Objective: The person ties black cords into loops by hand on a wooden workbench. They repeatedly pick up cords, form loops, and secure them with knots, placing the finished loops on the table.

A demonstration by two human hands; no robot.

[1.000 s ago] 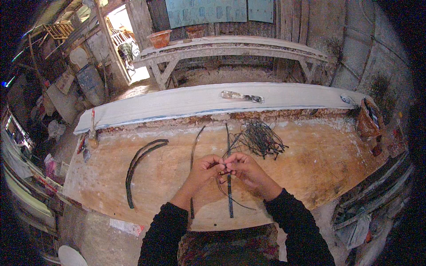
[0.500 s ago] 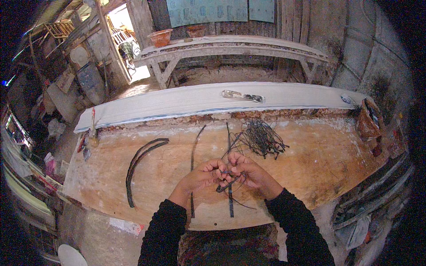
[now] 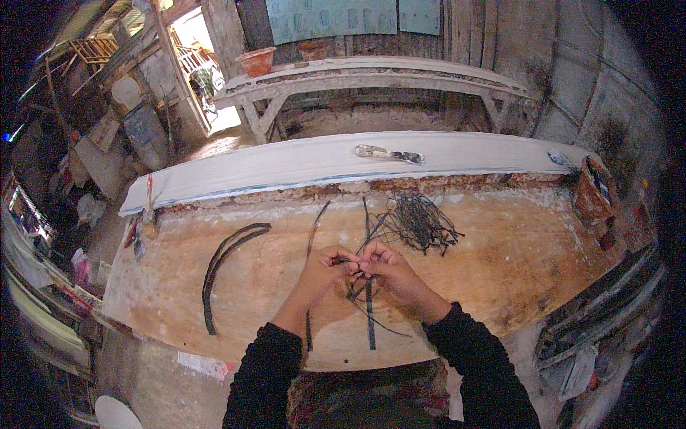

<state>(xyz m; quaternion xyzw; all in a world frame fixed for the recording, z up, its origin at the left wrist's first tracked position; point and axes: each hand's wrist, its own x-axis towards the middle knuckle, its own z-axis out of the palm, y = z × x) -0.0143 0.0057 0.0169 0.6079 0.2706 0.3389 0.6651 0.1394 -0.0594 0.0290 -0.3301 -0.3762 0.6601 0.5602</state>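
Head view shows both hands meeting at centre frame over the desk (image 3: 179, 286); the left hand (image 3: 321, 268) and right hand (image 3: 389, 272) each pinch thin dark wire (image 3: 357, 286) between closed fingertips, held close so the strand stays taut. A loose wire bundle (image 3: 418, 222) lies just above; a curved dark strip (image 3: 225, 261) sits left.

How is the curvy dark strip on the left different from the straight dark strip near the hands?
The long curved dark strip bends like a bow; the straight dark flat strip runs straight toward the person. The curved strip lies alone, away from both hands; the straight strip passes under the left hand and right hand. Both are dark, thin and flat on the wooden bench.
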